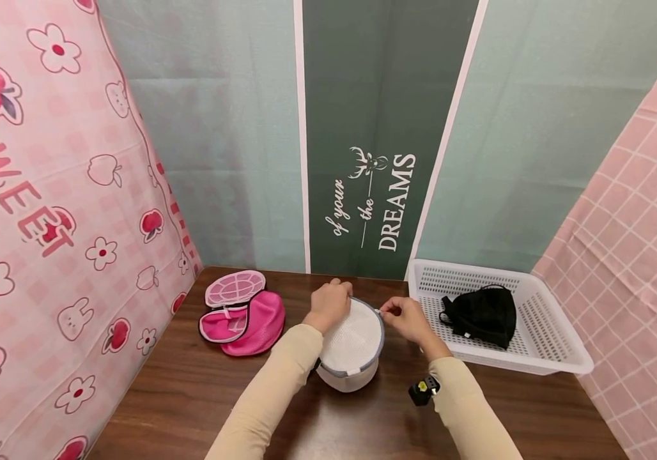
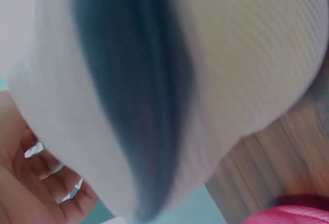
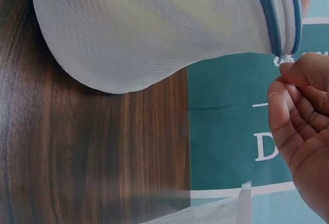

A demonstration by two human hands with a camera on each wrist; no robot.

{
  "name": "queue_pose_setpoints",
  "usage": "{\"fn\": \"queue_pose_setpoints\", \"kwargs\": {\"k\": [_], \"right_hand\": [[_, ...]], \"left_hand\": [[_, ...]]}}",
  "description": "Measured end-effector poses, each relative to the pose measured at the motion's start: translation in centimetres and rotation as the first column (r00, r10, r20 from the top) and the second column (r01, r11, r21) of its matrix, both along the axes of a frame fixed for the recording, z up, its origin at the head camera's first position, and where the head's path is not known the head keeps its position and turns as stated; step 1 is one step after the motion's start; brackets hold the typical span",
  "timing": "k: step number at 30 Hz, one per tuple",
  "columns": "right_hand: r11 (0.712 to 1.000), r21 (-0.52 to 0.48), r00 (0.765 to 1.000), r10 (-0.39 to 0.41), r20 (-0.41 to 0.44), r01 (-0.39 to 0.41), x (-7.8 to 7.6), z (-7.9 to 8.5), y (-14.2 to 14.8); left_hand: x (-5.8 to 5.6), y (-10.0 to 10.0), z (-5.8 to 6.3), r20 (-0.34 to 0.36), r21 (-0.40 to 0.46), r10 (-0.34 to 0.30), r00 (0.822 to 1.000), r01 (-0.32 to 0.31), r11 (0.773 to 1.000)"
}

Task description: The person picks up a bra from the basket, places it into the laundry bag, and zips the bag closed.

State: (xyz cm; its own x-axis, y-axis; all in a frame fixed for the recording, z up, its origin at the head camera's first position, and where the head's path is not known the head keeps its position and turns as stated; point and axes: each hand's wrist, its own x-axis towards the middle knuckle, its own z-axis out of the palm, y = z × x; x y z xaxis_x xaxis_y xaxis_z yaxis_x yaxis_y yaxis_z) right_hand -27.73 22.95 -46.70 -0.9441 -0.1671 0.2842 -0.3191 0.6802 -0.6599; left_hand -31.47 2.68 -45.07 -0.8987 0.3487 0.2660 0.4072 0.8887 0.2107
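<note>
A round white mesh laundry bag (image 1: 353,342) with a blue-grey zipper round its lid stands at the middle of the table. My left hand (image 1: 330,303) holds its far left rim, fingers curled over the edge. In the left wrist view, the bag's blue zipper band (image 2: 139,90) fills much of the picture, partly hiding that hand. At the right of the rim, my right hand (image 1: 406,317) pinches the zipper's end between thumb and forefinger. The right wrist view shows these fingertips (image 3: 290,72) right at the zipper (image 3: 272,18); the pull itself is mostly covered.
On the left of the brown wooden table (image 1: 190,402) lies a pink mesh bag (image 1: 256,326) with its lid (image 1: 235,288) flipped open. To the right, a white plastic basket (image 1: 553,319) holds a black cloth bag (image 1: 484,316). Patterned cloths hang behind and on both sides.
</note>
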Motion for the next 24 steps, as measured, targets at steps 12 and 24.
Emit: {"fn": "queue_pose_setpoints", "kwargs": {"k": [12, 24], "right_hand": [[1.0, 0.007, 0.999, -0.024, 0.031, 0.024, 0.7, 0.1, 0.6], [1.0, 0.003, 1.0, -0.006, 0.02, 0.006, 0.7, 0.1, 0.9]], "left_hand": [[-0.2, -2.4, -1.1, 0.103, 0.176, 0.197, 0.975, -0.213, 0.961], [0.4, -2.3, -1.9, 0.122, 0.291, 0.306, 0.944, -0.329, 0.899]]}}
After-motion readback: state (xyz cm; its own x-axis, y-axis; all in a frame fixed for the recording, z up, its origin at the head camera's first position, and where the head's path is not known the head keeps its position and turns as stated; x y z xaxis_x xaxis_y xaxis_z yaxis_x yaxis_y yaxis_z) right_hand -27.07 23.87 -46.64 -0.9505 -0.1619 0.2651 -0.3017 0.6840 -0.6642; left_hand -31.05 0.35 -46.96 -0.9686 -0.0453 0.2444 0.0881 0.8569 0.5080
